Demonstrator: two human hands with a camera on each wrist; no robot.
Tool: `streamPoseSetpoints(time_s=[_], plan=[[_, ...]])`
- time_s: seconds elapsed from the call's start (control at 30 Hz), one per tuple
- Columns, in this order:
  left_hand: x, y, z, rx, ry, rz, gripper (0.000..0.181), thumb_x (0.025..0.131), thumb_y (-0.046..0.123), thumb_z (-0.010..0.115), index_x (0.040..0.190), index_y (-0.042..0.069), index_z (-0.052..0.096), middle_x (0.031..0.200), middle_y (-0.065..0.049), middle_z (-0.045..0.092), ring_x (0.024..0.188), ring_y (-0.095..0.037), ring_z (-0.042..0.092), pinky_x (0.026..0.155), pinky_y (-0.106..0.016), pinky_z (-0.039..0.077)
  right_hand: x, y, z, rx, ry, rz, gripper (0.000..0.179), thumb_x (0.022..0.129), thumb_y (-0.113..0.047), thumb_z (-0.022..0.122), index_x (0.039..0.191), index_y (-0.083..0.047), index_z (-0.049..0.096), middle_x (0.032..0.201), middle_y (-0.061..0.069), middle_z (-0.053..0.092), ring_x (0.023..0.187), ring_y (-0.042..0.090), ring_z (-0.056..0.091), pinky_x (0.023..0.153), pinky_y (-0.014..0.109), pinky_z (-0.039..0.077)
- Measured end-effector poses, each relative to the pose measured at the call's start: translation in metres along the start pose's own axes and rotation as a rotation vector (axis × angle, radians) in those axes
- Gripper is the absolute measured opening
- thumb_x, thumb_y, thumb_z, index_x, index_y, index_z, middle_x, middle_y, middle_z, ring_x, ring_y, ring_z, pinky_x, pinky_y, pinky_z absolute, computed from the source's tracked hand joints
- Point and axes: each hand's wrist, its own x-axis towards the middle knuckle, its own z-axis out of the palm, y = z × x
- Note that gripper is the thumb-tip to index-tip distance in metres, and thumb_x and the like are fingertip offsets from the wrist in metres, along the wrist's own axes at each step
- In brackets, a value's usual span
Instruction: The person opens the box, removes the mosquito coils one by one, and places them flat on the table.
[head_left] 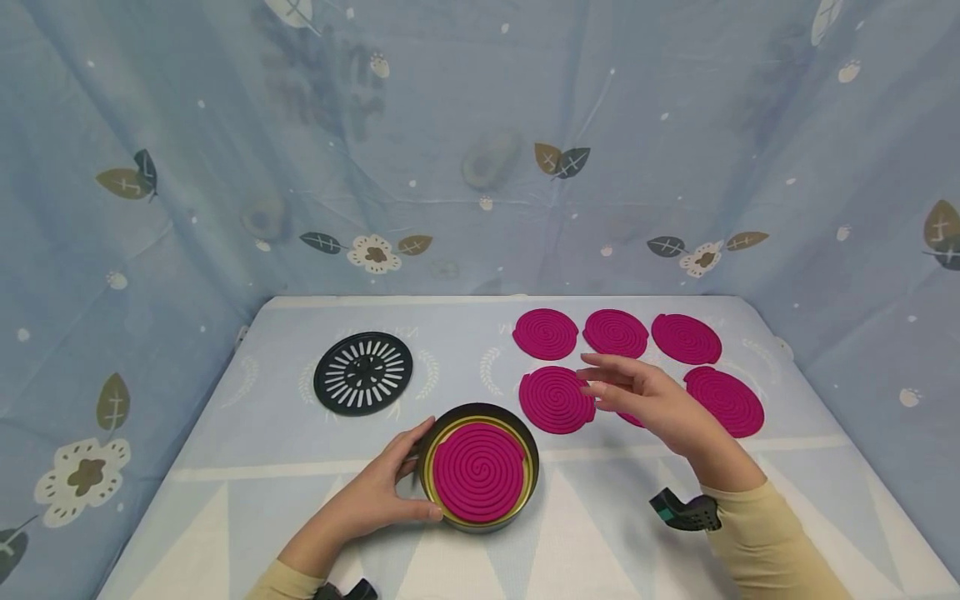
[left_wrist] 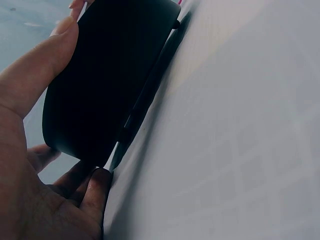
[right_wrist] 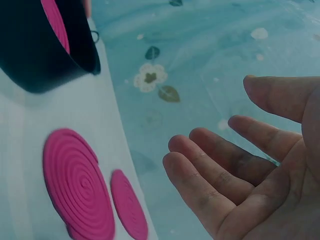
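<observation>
My left hand (head_left: 375, 496) grips the side of a round black tin (head_left: 532, 454), thumb at the near side and fingers around the far left. Inside the tin a magenta spiral mosquito coil (head_left: 480, 472) lies flat, ringed by a yellowish inner edge. The left wrist view shows the tin's dark outer wall (left_wrist: 100, 80) between thumb and fingers, low over the table. To the right, my right hand (head_left: 651, 400) hovers empty with fingers extended, partly hiding one coil beneath it. Closest to its fingertips is another magenta coil (head_left: 557, 400) on the table.
More magenta coils, such as one at the back (head_left: 546, 333) and one at the right (head_left: 724, 402), lie in two rows. A black slotted round lid (head_left: 363, 373) rests at the back left. Patterned blue cloth (head_left: 480, 125) hangs behind the table and along both sides.
</observation>
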Motion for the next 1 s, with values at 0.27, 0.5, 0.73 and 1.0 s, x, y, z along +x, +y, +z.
streamPoseSetpoints(time_s=[0.27,0.5,0.73,1.0], plan=[[0.000,0.001,0.001,0.034,0.013,-0.003,0.117,0.065,0.039,0.093,0.158,0.023,0.024,0.154,0.005,0.033,0.141,-0.011,0.032,0.114,-0.030,0.036,0.015,0.001,0.026,0.026,-0.090,0.028,0.050,0.098,-0.023,0.063,0.144,-0.007,0.049,0.139,0.019,0.054,0.124,0.035,0.054,0.096,0.053,0.053],[0.000,0.000,0.000,0.015,0.007,0.017,0.116,0.067,0.036,0.092,0.159,0.021,0.023,0.154,0.004,0.033,0.141,-0.014,0.033,0.114,-0.030,0.036,0.027,-0.002,0.048,0.031,-0.159,0.051,0.051,0.098,-0.025,0.064,0.143,-0.006,0.051,0.139,0.015,0.055,0.123,0.028,0.056,0.096,0.045,0.055],[0.000,-0.001,0.000,0.007,0.000,0.049,0.114,0.069,0.035,0.092,0.158,0.019,0.023,0.153,-0.001,0.035,0.141,-0.020,0.033,0.114,-0.033,0.036,0.037,-0.004,0.070,0.079,-0.237,0.045,0.047,0.098,-0.022,0.065,0.142,-0.012,0.053,0.135,0.016,0.057,0.122,0.032,0.057,0.097,0.043,0.055],[0.000,0.000,0.000,-0.008,-0.005,0.062,0.112,0.070,0.032,0.092,0.158,0.019,0.024,0.152,-0.002,0.035,0.140,-0.020,0.034,0.114,-0.032,0.037,0.045,0.000,0.093,-0.007,-0.291,0.042,0.049,0.097,-0.029,0.065,0.142,-0.013,0.054,0.131,0.011,0.061,0.121,0.022,0.057,0.096,0.031,0.054]])
